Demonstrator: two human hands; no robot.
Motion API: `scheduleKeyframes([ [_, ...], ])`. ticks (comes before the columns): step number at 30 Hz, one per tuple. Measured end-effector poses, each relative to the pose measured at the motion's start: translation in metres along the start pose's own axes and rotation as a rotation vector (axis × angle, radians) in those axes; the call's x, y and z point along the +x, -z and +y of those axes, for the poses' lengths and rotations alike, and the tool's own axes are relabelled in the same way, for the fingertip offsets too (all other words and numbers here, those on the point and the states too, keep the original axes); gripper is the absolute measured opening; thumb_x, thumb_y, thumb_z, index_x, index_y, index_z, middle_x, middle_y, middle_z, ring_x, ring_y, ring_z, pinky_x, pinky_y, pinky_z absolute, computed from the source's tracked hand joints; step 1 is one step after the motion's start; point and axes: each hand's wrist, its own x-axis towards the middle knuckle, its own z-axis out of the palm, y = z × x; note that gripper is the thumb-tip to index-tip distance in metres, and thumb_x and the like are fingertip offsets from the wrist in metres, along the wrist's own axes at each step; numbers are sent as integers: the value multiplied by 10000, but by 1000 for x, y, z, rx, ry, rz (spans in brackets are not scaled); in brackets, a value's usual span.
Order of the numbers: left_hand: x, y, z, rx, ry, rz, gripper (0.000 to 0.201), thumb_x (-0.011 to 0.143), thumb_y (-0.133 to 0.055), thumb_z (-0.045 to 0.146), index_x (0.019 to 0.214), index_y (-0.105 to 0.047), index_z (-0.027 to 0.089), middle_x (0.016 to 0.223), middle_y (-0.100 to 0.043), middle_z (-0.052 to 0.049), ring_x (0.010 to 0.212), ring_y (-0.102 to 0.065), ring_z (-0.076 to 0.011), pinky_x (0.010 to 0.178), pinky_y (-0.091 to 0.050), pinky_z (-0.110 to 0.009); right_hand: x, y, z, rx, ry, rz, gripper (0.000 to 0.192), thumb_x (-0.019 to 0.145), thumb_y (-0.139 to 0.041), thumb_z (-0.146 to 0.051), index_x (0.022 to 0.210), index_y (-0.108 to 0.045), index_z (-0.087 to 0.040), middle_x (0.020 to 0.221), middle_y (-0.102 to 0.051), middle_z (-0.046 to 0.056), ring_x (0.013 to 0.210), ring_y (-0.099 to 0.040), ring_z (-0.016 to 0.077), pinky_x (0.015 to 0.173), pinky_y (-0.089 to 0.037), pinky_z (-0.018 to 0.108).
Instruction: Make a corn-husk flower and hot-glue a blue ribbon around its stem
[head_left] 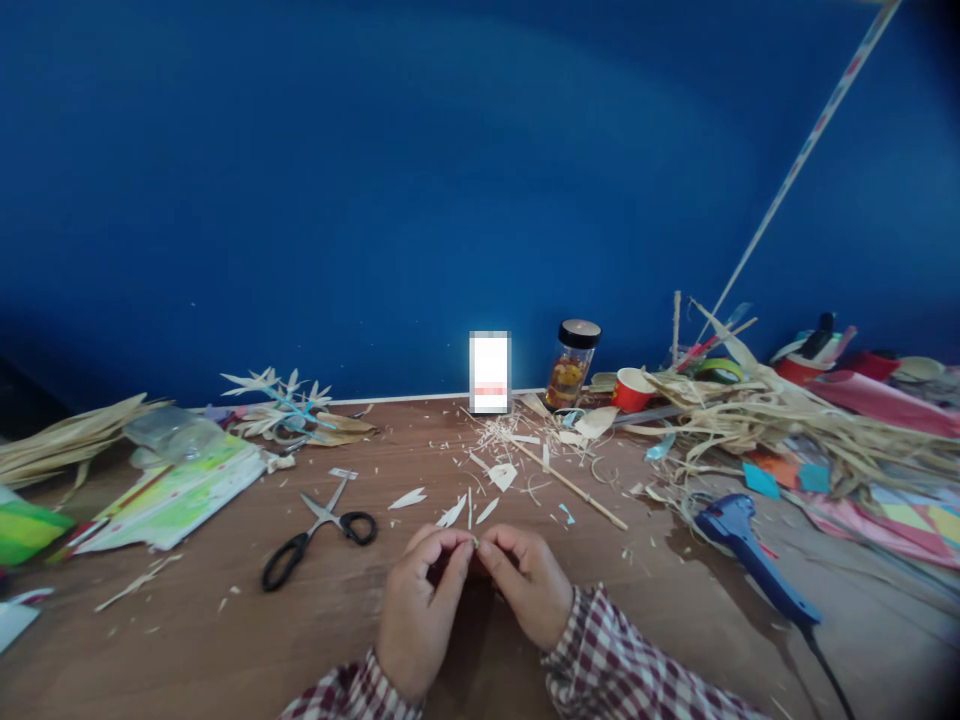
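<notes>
Straw-coloured, a tiny strip point(474, 541) is pinched between the fingertips of the left hand point(420, 610) and right hand point(529, 595) just above the table point(225, 640), while cut petals point(452, 514) lie loose beyond and finished flowers point(289, 400) are set aside near the wall, so more pieces seem left to be shaped.

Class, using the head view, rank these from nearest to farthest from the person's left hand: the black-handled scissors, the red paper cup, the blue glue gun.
Measured from the left hand:
1. Black-handled scissors, just to its left.
2. Blue glue gun, off to the right.
3. Red paper cup, far back right near the wall.
</notes>
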Motion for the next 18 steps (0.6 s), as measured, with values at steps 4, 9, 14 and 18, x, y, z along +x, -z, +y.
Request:
scheduleKeyframes([
  [4, 2, 2, 1, 58, -7, -29, 215, 800, -422, 289, 784, -609, 186, 715, -585, -35, 661, -550, -165, 597, -429, -251, 2, 9, -4, -132, 138, 82, 188, 808, -476, -238, 943, -603, -205, 847, -591, 48, 791, -521, 165, 705, -403, 277],
  [9, 1, 1, 1, 93, -31, -93, 222, 808, -408, 278, 721, -588, 182, 690, -561, -34, 661, -535, -168, 595, -412, -252, 4, 14, -2, -95, 239, 36, 177, 784, -525, -180, 905, -643, -232, 851, -617, 40, 850, -535, 169, 765, -409, 300],
  [14, -1, 0, 1, 84, -16, -99, 213, 808, -408, 251, 717, -586, 179, 685, -558, -27, 661, -536, -163, 596, -405, -246, 5, 12, 2, -79, 228, 14, 158, 758, -569, -180, 877, -657, -236, 815, -629, 33, 819, -552, 165, 743, -428, 301],
  [18, -2, 1, 2, 71, -6, -101, 206, 808, -420, 269, 734, -589, 178, 701, -562, -25, 681, -538, -161, 619, -402, -244, 6, 12, 3, -88, 207, 28, 117, 737, -596, -181, 825, -662, -220, 782, -631, 30, 786, -557, 161, 717, -431, 291],
])
